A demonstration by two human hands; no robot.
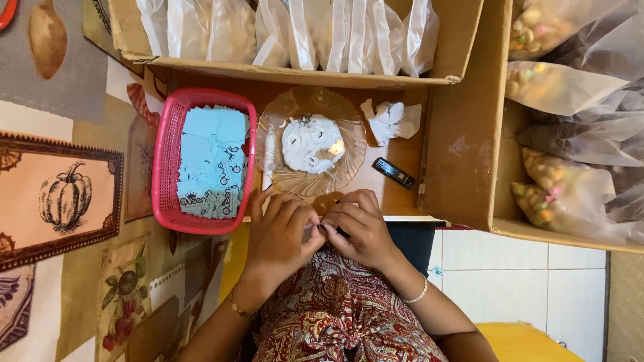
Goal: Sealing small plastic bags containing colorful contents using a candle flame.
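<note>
A small pale thing [320,228], too small and too covered to identify, sits pinched between the fingertips of both hands just above the person's lap. The left hand [282,234] curls its fingers inward and presses thumb and forefinger together on one end; the right hand [362,231] mirrors it, fingertips closed on the other end, so the two hands meet knuckle to knuckle, seemingly to keep the piece steady close to the body and right under the eye

Just beyond the hands stands a clear glass plate [278,121] bearing a lump of melted white wax with a small lit flame [335,147], near enough that both hands could reach it without stretching. Left of the plate, touching it, a pink plastic basket [164,161] holds a loose heap of light blue paper labels [215,157] with dark script print, stacked untidily. Right of the plate lie a crumpled white tissue [392,121] and a small black lighter [394,173] on the brown cardboard surface [402,198]

Further out, an open cardboard box [302,74] holds a row of white plastic packets [295,30] standing on edge. At the right, another cardboard box [469,134] contains clear bags of mixed coloured snacks [557,188], lying slumped over one another. A patterned cloth with a pumpkin picture [64,194] covers the floor at the left
</note>
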